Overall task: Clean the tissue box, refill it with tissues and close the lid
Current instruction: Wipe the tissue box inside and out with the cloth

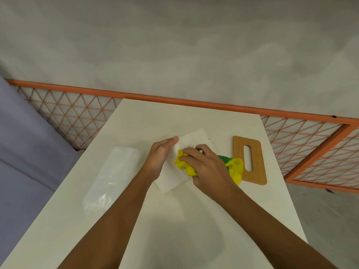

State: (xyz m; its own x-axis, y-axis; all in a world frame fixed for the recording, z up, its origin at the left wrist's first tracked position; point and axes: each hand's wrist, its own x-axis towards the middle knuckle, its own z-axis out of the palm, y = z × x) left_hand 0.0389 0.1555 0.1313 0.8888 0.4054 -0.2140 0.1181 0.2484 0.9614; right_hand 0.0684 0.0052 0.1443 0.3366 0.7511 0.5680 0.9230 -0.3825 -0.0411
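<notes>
Tissue box (194,137): white, lid off, mid-table, tipped at an angle to the table edge. Can't tell whether its open side faces up or away.

Left hand (161,154) holds the box on its left side. The thumb lies straight along the upper face; the other fingers are hidden behind the box, so the grip depth is unknown. Right hand (206,166) has all fingers curled tight round a bunched yellow-green cloth (183,166) and presses it onto the box face. Loose cloth trails out to the right.

Risks from here:
- The box looks light and thin-walled. A hard wipe against a one-sided hold could skate or spin it out of the left hand, or dent a wall.
- The cloth tail hangs just beside the wooden lid (258,164), maybe touching it. A long stroke could drag the lid toward the right table edge, which is near.
- If the cloth is damp, any moisture left inside would soak the refill. Can't judge wetness from here.
- Dark specks sit at the box's far right corner. They're easy to miss, since the wiping is on the near face.

Tissue pack (114,175), still in plastic, lies well left of the box, parallel to the left edge of the table (174,220) and close to it. A left elbow sweep could knock it off.

Refill and lid steps are not yet started.
</notes>
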